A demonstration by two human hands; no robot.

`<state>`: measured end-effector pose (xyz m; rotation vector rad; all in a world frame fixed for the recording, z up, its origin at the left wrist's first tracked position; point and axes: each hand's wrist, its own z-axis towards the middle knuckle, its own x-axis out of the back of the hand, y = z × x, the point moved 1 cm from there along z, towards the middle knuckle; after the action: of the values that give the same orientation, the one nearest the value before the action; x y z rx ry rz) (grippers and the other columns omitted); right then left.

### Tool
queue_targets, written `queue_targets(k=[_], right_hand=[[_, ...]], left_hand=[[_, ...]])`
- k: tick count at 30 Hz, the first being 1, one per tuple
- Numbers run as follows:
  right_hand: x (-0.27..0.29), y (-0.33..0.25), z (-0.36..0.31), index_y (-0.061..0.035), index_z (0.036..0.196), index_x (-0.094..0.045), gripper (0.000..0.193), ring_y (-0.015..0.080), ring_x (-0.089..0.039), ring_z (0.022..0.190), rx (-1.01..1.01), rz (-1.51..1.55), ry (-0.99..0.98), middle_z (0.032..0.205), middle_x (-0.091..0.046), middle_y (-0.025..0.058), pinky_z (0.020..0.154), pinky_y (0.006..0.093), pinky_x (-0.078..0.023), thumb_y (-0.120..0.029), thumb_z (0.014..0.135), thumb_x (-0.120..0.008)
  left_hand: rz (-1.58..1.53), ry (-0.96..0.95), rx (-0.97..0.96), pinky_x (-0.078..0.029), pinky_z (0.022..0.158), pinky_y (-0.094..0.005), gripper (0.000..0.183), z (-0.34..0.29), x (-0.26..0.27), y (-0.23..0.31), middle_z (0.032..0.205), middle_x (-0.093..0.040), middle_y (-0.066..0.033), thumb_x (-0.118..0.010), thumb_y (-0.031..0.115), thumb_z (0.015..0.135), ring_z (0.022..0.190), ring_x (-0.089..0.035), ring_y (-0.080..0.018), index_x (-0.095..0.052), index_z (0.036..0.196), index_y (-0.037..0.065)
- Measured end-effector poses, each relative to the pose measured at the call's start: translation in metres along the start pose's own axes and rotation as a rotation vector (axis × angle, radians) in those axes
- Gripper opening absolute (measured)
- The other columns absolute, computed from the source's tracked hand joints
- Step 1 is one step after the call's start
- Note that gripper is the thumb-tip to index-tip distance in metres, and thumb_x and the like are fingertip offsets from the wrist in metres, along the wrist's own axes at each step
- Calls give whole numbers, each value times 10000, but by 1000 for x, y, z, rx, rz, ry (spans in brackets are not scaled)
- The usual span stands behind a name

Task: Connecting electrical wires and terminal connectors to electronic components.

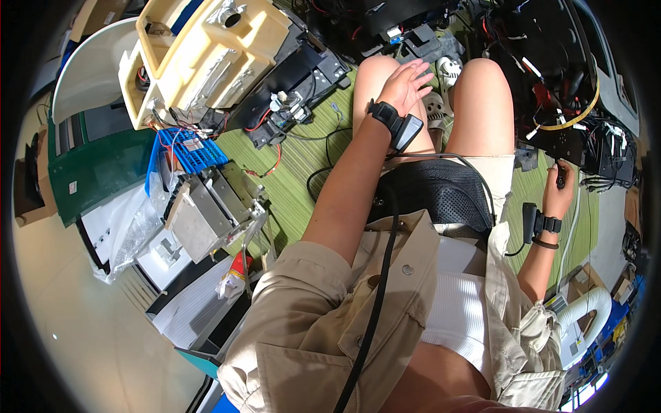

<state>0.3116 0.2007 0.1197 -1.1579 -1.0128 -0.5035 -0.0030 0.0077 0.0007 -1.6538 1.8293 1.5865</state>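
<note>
My left hand [405, 88] is held over my left thigh, its fingers stretched out and nothing in it. A black strap with a small device [407, 132] sits round that wrist. Off to the right, my right hand [559, 193] is closed round a small black object [561, 177], whose kind I cannot make out. It is beside the lower edge of a black panel [561, 141] that belongs to a large dark machine housing. Another strapped device [530, 220] is on the right wrist.
Red and black wires and a yellow band [575, 122] run over the housing. At the left stand a cream plastic casing [237, 58], a blue basket [193, 153], a metal bracket assembly [203, 217] and a green panel [96, 168]. A black cable crosses my lap.
</note>
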Motion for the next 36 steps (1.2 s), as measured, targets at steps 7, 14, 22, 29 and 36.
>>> queue_targets(k=[7,14,22,29,36], right_hand=[[0,-4,-1,-78,1018,-550,276,193,-588,782,16,4,5,874,-616,80,714,293,-438,-277,829,-534],[-1,-2,-1,-71,1012,-551,271,187,-583,787,14,10,-4,884,-611,79,720,288,-434,-269,828,-535],[2,-2,-1,-81,1006,-558,247,173,-578,768,0,9,1,875,-611,75,714,284,-437,-249,825,-547],[-6,-8,-3,-99,981,-565,229,233,-602,776,102,-4,78,840,-623,93,696,322,-454,-224,789,-576],[0,-12,-6,-104,968,-571,233,252,-604,770,47,4,70,849,-622,101,678,325,-456,-244,782,-577]], left_hand=[[4,0,-5,-376,910,-400,442,-1,1,1,1344,-333,-125,-379,252,915,1171,-407,-282,-279,1283,29],[8,4,-11,-390,896,-397,435,-1,2,2,1343,-333,-127,-375,249,916,1171,-410,-285,-286,1281,29],[14,-13,-3,-350,940,-409,454,3,0,-4,1348,-327,-127,-386,270,911,1179,-397,-288,-281,1294,51],[-9,-36,-16,-356,955,-413,450,8,20,-8,1345,-339,-113,-427,283,892,1193,-388,-268,-326,1274,68],[-39,-36,1,-337,957,-418,411,5,8,-1,1343,-328,-141,-407,223,903,1199,-374,-306,-324,1249,16]])
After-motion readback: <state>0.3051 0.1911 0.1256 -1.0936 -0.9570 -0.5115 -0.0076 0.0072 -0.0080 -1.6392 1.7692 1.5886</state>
